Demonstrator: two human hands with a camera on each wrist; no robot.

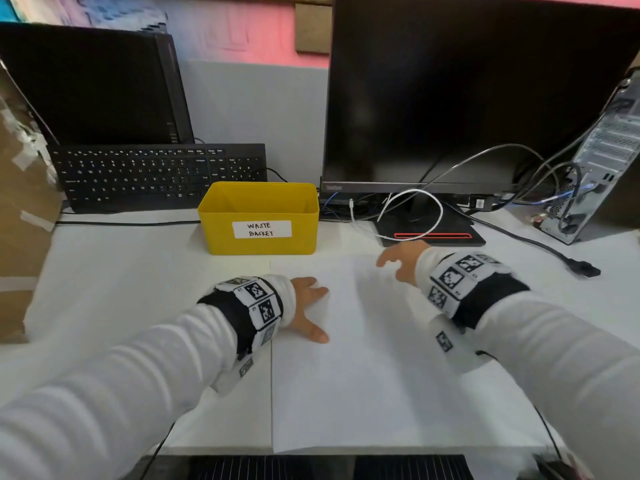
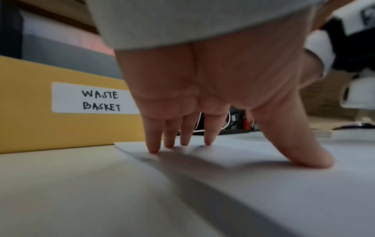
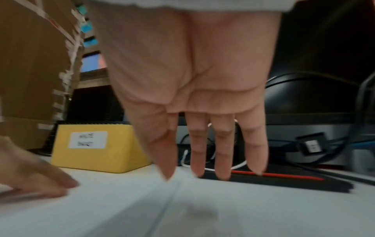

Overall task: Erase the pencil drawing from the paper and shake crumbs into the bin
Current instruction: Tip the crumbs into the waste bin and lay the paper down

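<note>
A white sheet of paper (image 1: 363, 368) lies flat on the white desk, its far edge just in front of the yellow bin (image 1: 259, 220) labelled "WASTE BASKET". My left hand (image 1: 308, 306) presses the paper's left part with straight, spread fingers (image 2: 154, 144) and thumb. My right hand (image 1: 398, 261) hovers open just above the paper's far right area, fingers (image 3: 221, 152) straight and holding nothing. No pencil drawing or eraser shows in any view. The paper (image 2: 263, 184) bulges slightly under the left hand. The bin (image 3: 97, 149) stands left of the right hand.
A black keyboard (image 1: 156, 174) and a dark laptop screen stand behind the bin. A large monitor (image 1: 467, 98) on a black base (image 1: 433, 233) with cables fills the back right. A computer tower (image 1: 602, 161) is far right, a cardboard box (image 1: 20, 202) far left.
</note>
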